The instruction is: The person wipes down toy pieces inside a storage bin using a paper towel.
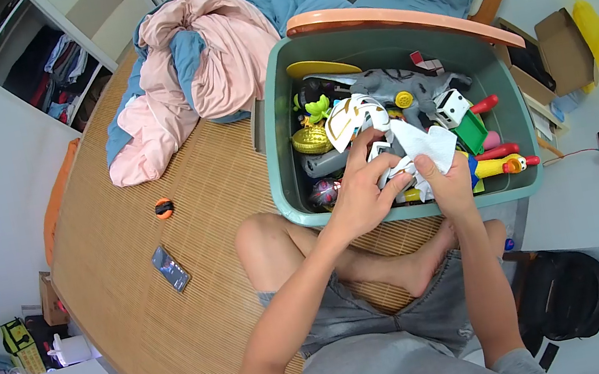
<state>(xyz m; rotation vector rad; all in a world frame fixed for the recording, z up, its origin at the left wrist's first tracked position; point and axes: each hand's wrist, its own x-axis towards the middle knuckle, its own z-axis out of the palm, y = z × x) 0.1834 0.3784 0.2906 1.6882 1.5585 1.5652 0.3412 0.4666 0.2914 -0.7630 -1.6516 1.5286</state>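
Observation:
Over the near side of a green storage bin (pixel 281 150) full of toys, both my hands are on a white toy with gold markings (pixel 353 120). My left hand (pixel 365 193) has its fingers curled round the toy's lower left part. In my right hand (pixel 450 184), a white cloth or wipe (pixel 427 144) is pinched between thumb and fingers against the toy. The toy's lower part is partly hidden by my fingers. Around it in the bin lie a gold ball-like toy (pixel 311 140), a grey figure (pixel 386 87), a white die (pixel 451 108) and a yellow rubber chicken (pixel 500 166).
A phone (pixel 170 268) and an orange-and-black round item (pixel 164 208) lie on the bamboo mat (pixel 111 252). Pink bedding (pixel 214 66) is heaped behind them. The bin's orange lid (pixel 397 16) stands at its far edge. A black backpack (pixel 574 291) is at right.

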